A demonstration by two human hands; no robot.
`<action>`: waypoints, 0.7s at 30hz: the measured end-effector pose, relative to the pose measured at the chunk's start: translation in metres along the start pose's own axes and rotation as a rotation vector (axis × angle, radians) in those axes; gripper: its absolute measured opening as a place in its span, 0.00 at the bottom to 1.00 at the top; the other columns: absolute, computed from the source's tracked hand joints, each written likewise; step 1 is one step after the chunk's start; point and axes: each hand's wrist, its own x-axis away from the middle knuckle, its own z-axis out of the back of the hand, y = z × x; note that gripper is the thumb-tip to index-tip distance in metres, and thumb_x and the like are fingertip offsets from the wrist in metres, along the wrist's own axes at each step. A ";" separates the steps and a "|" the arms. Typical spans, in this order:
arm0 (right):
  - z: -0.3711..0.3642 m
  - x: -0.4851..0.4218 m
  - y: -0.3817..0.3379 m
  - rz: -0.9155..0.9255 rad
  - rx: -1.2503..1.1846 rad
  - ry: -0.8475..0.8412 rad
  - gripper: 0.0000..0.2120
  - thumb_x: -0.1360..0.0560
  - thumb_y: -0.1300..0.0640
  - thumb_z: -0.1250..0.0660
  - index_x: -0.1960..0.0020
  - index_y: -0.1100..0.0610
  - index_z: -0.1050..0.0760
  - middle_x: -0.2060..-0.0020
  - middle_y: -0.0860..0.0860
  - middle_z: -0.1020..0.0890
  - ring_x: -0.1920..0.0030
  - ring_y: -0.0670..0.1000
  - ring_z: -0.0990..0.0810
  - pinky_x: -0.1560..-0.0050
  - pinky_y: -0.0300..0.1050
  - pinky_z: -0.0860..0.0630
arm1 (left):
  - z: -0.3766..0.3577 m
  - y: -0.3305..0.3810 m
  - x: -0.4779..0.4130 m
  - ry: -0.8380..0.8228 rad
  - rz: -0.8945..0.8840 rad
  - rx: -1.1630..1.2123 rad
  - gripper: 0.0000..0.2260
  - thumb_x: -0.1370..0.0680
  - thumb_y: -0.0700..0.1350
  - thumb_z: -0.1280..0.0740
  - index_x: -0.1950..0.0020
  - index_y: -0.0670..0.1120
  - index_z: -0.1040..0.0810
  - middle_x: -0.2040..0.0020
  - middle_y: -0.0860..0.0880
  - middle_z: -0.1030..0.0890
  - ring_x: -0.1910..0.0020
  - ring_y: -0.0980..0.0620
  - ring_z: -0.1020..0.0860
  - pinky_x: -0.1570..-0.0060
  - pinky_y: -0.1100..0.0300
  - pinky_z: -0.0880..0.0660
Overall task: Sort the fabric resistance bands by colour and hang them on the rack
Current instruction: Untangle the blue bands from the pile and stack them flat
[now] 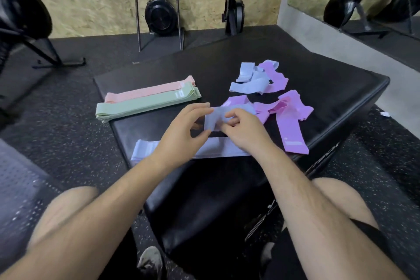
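Both hands hold one pale blue band [213, 118] just above the black padded box [329, 88]. My left hand [184, 129] pinches its left edge, and my right hand [245, 127] grips it from the right. Under my hands a flat stack of pale blue bands [147, 149] lies along the box's near edge. A green stack [145, 103] and a pink stack [147, 91] lie flat side by side at the left. Loose purple bands [291, 118] lie tangled at the right, with more pale blue and purple ones [254, 82] behind them.
The box stands on dark rubber floor [68, 125]. A black metal stand [159, 7] and another machine [234, 7] lean at the wooden back wall. Exercise equipment [20, 20] sits at far left. My knees and shoes show at the bottom.
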 end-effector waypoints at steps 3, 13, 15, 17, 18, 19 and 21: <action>-0.008 -0.003 -0.003 0.040 0.043 0.014 0.16 0.23 0.47 0.31 0.36 0.47 0.23 0.49 0.44 0.21 0.48 0.47 0.21 0.44 0.46 0.24 | -0.002 -0.002 0.012 0.037 0.054 0.124 0.21 0.24 0.29 0.32 0.34 0.45 0.21 0.30 0.51 0.25 0.38 0.61 0.22 0.44 0.70 0.25; -0.007 -0.012 -0.019 0.083 -0.192 0.041 0.05 0.22 0.54 0.30 0.54 0.55 0.21 0.64 0.45 0.21 0.70 0.39 0.26 0.66 0.29 0.31 | -0.002 -0.021 0.016 0.117 0.165 0.096 0.22 0.23 0.32 0.33 0.32 0.48 0.23 0.25 0.53 0.31 0.32 0.60 0.27 0.39 0.69 0.27; -0.007 -0.010 -0.024 0.090 -0.317 0.032 0.06 0.21 0.57 0.30 0.51 0.60 0.21 0.65 0.47 0.21 0.71 0.37 0.24 0.67 0.26 0.31 | 0.000 -0.024 0.016 0.127 0.244 0.047 0.21 0.23 0.35 0.31 0.32 0.50 0.23 0.25 0.54 0.33 0.30 0.62 0.30 0.39 0.75 0.32; -0.014 -0.009 -0.028 0.117 -0.356 0.015 0.07 0.21 0.56 0.30 0.50 0.61 0.21 0.64 0.45 0.21 0.69 0.36 0.23 0.66 0.28 0.30 | 0.001 -0.023 0.014 0.094 0.258 0.065 0.21 0.25 0.37 0.32 0.33 0.51 0.22 0.29 0.54 0.32 0.32 0.60 0.30 0.40 0.73 0.30; -0.018 -0.007 -0.031 0.135 -0.359 -0.002 0.07 0.21 0.56 0.29 0.50 0.60 0.21 0.64 0.44 0.20 0.68 0.36 0.23 0.64 0.29 0.29 | 0.002 -0.020 0.013 0.060 0.260 0.127 0.21 0.26 0.37 0.33 0.34 0.52 0.22 0.33 0.54 0.30 0.34 0.61 0.28 0.42 0.72 0.29; -0.022 -0.006 -0.032 0.160 -0.362 -0.029 0.06 0.21 0.56 0.29 0.50 0.59 0.20 0.63 0.44 0.19 0.66 0.37 0.22 0.62 0.30 0.28 | 0.003 -0.016 0.012 0.028 0.279 0.214 0.22 0.27 0.37 0.33 0.35 0.54 0.23 0.35 0.54 0.28 0.37 0.61 0.27 0.44 0.71 0.28; -0.029 -0.005 -0.036 0.200 -0.379 -0.098 0.05 0.20 0.57 0.30 0.49 0.58 0.19 0.59 0.46 0.15 0.60 0.40 0.19 0.58 0.34 0.26 | 0.006 -0.010 0.009 0.022 0.357 0.401 0.20 0.26 0.39 0.31 0.39 0.59 0.23 0.39 0.55 0.22 0.41 0.63 0.23 0.45 0.70 0.26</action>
